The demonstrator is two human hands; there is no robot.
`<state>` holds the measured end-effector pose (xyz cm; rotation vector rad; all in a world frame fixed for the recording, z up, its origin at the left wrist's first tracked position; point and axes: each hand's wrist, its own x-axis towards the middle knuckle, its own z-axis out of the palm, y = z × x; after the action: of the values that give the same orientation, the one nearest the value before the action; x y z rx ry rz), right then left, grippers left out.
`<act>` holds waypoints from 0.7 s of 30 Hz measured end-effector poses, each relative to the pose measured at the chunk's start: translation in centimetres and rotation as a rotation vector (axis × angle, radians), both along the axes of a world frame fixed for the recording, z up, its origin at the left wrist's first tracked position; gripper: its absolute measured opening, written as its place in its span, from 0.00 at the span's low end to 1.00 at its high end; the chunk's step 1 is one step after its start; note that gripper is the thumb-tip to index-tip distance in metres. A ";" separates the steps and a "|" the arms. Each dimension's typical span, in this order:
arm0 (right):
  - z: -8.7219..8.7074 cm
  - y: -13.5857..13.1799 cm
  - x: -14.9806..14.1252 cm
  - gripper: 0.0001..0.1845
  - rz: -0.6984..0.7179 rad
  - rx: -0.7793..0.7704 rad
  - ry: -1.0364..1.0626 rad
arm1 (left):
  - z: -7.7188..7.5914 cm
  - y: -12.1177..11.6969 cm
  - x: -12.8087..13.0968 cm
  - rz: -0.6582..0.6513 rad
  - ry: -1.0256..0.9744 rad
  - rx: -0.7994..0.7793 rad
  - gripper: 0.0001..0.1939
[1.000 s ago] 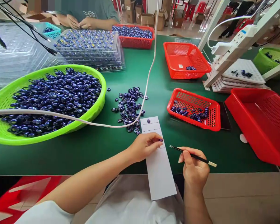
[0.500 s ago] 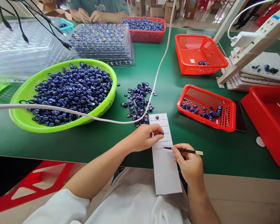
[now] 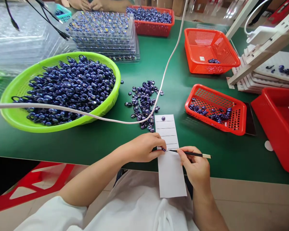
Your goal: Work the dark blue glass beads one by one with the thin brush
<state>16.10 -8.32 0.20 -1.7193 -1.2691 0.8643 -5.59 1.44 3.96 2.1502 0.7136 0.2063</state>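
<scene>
A strip of white paper [image 3: 172, 179] with several dark ruled lines across its upper part lies over the table's front edge. One small, shiny dark-blue bead-like piece [image 3: 163, 118] sits near its top. My left hand [image 3: 146, 147] pinches another dark-blue piece [image 3: 163, 149] between thumb and fingertips above the paper. My right hand [image 3: 195, 166] grips a slim black pen-like tool [image 3: 192, 154] with a pale end; its fine tip points left, close to the piece in my left hand. Just beyond the paper lies a loose pile of dark-blue pieces [image 3: 144, 99].
A lime-green basket [image 3: 110, 110] heaped with dark-blue pieces stands left. Right are red baskets [image 3: 242, 118] and a red bin [image 3: 274, 128]. Stacked clear trays [image 3: 136, 48] stand behind. A white cable [image 3: 167, 61] hangs across the table. Another person's hands [image 3: 90, 4] show at the back.
My left hand has moved slightly down the paper with the piece, toward the tool's tip. My right hand has barely moved. The view has tilted down a little.
</scene>
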 end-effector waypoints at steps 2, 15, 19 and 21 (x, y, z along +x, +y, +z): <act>-0.1 -0.2 0.0 0.13 0.001 0.026 -0.025 | 0.0 0.0 0.0 0.000 -0.003 0.010 0.10; -0.5 -0.7 0.0 0.08 -0.244 0.242 0.394 | -0.3 -0.5 0.6 0.187 -0.115 -0.117 0.07; -0.2 -0.6 -0.2 0.06 -0.243 0.422 0.612 | -0.4 -1.4 2.5 0.330 -0.226 -0.386 0.09; 0.0 -0.5 -0.3 0.07 -0.218 0.456 0.661 | -0.4 -1.8 3.7 0.358 -0.270 -0.552 0.10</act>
<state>15.80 -8.78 0.16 -1.0533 -0.7373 0.8351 -1.89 -0.33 3.57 1.4317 0.8727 0.4247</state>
